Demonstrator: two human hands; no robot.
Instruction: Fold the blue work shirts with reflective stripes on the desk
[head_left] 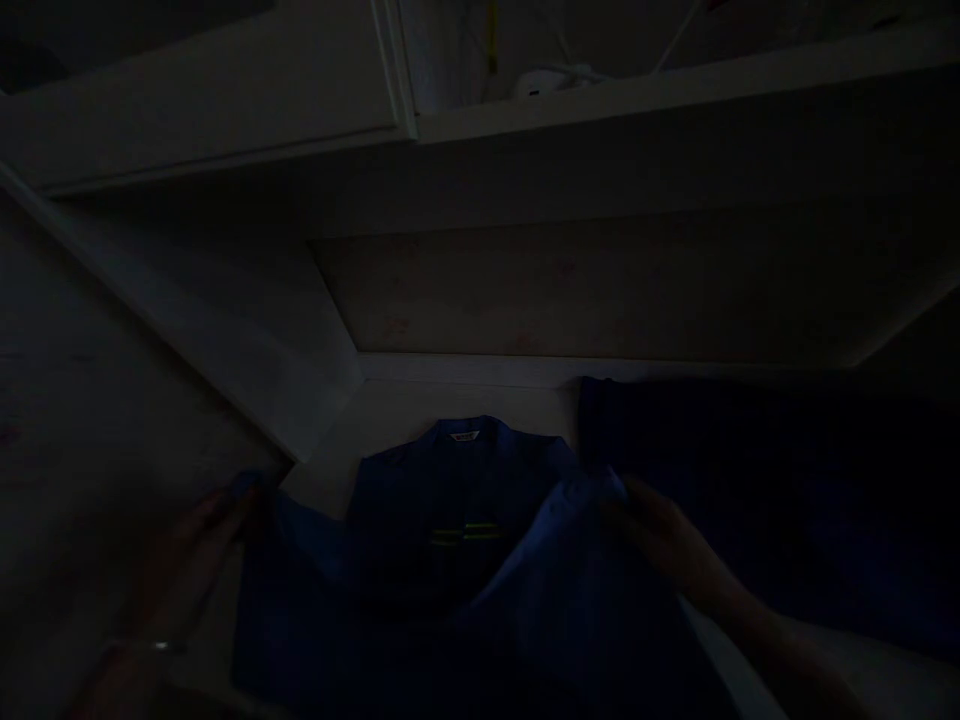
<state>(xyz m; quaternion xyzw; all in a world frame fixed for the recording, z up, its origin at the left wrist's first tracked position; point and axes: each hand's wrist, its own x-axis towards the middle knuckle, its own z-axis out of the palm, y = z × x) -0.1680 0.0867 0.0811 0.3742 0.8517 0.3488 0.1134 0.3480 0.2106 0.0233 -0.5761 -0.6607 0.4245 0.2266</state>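
Observation:
The scene is very dark. A blue garment, whose exact kind I cannot make out, hangs spread between my two hands. My left hand pinches its upper left corner. At the other corner, my right hand grips the edge, where small round marks like buttons show. Behind it, on a pale shelf surface, lies a blue work jacket with a collar label and yellow-green stripes. The held garment partly covers this jacket's lower part.
A darker blue cloth lies on the right of the surface. Overhead runs a shelf edge with a white device and cords on it. A cabinet panel is at the upper left, and an upright side board stands below it.

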